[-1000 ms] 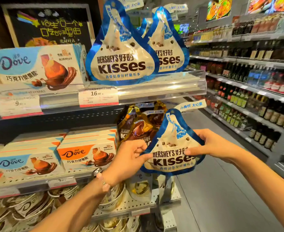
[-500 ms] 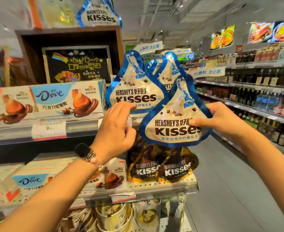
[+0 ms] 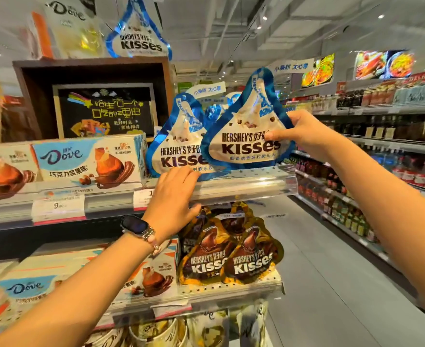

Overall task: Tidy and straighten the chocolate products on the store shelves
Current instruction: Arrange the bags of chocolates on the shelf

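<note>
My right hand point(image 3: 304, 136) pinches the blue bag point(image 3: 246, 136); left hand point(image 3: 173, 196), fingers together, rests on the shelf point(image 3: 244, 184) lip.

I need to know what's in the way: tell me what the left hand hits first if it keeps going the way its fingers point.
Probably the blue Kisses bag standing on the shelf: the left hand points up at its bottom edge and may already touch it; depth is unclear.
</note>
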The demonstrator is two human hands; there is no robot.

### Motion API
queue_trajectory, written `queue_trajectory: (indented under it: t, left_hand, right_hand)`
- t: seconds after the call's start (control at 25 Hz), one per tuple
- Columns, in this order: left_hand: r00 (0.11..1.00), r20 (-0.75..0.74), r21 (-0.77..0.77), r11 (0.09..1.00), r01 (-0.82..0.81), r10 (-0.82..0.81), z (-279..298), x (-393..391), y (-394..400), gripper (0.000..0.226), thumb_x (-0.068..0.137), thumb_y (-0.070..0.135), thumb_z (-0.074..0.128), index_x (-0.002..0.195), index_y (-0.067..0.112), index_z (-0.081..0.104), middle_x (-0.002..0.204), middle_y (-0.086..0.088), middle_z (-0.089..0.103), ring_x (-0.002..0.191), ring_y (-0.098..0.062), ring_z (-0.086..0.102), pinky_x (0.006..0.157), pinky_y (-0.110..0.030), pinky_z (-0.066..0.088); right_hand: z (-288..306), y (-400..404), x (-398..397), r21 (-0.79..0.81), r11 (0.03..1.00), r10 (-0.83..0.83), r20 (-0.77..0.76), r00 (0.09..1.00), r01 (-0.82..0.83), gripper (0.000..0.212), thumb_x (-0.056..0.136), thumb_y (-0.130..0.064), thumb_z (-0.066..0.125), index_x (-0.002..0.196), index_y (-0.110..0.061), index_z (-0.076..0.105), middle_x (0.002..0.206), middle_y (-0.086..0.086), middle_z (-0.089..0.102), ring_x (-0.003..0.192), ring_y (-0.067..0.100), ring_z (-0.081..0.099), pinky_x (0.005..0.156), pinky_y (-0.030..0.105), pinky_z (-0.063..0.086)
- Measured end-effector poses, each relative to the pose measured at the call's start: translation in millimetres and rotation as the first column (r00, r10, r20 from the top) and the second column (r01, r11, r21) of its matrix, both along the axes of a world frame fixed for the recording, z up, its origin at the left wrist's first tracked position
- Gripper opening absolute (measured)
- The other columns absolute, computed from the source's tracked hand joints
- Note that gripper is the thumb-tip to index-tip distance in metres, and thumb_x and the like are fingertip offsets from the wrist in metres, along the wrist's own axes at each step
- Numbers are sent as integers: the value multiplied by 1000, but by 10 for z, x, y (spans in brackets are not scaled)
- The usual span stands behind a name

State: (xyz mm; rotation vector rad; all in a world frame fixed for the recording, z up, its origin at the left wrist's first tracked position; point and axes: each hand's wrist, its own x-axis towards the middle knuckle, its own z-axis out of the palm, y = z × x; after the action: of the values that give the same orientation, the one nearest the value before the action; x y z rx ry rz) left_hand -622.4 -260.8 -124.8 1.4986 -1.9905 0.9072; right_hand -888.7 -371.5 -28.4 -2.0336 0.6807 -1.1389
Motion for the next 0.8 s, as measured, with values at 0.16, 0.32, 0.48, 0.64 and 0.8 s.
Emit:
queue_trajectory:
  t: [0.16,0.32,0.48,0.64,0.8]
  left_hand:
    - [998,-50,-11,999,34,-35,-36,-7,-46,57,63,18,76,115,6,53,107,-10,58,101,-30,53,88,-41,41]
    - [997,-63,-8,999,36,-37,-47,5,-51,59,66,18,74,119,7,50,110,-9,56,105,-29,51,92,-38,36]
    - [996,-87,3,1000,27,-27,-44,-20,-43,58,68,19,72,121,9,49,112,-7,55,107,-26,50,94,-38,35]
    - [994,-108,16,1000,19,-17,-45,-32,-34,57,70,19,71,121,9,49,113,-7,55,108,-26,48,95,-37,34]
    - [993,-115,10,1000,22,-21,-52,-35,-33,57,70,20,71,121,10,48,114,-6,54,109,-24,47,95,-35,32]
  right_hand:
    - [15,-170,51,41,999,-2,-23,1000,3,29,78,-7,68,105,3,63,100,9,71,92,19,69,83,31,56]
    - [-10,-246,113,95,995,44,-43,998,-40,22,74,-9,69,96,-6,66,93,3,73,91,19,70,79,30,57]
    - [-126,-280,112,134,990,56,-95,994,-43,28,73,-14,69,100,-7,63,90,1,74,90,19,70,83,37,57]
    - [-143,-263,130,99,994,60,-110,992,-49,37,81,-10,65,115,-10,51,104,2,68,94,16,67,79,30,57]
    - [-244,-251,152,-32,995,-94,-14,995,94,39,82,-8,64,113,-9,41,103,3,61,96,18,62,86,37,53]
